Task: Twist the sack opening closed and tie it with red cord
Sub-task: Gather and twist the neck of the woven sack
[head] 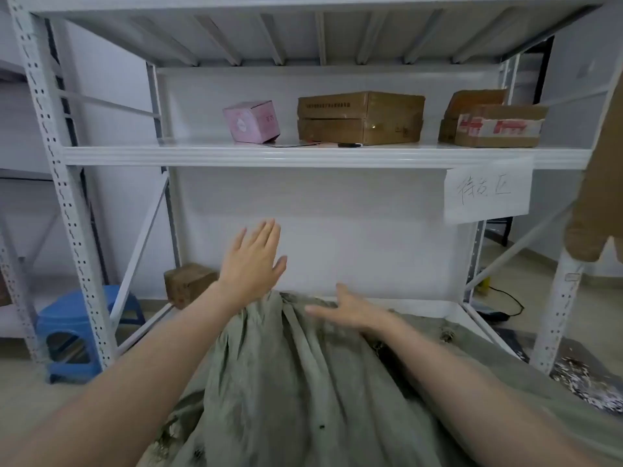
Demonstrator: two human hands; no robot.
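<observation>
A large grey-green cloth sack [286, 382] lies in front of me on the bottom shelf, its folds gathered toward its far end. My left hand [253, 261] hovers above the sack's far end, fingers straight and together, holding nothing. My right hand [350, 310] lies flat on the sack's top edge with its fingers stretched to the left. No red cord shows in this view.
A white metal rack [323, 156] stands ahead; its middle shelf carries a pink box [251, 121] and brown cartons [360, 117]. A paper label [488, 190] hangs from that shelf. A small carton [188, 283] sits at the lower left, a blue stool [67, 332] beyond the rack.
</observation>
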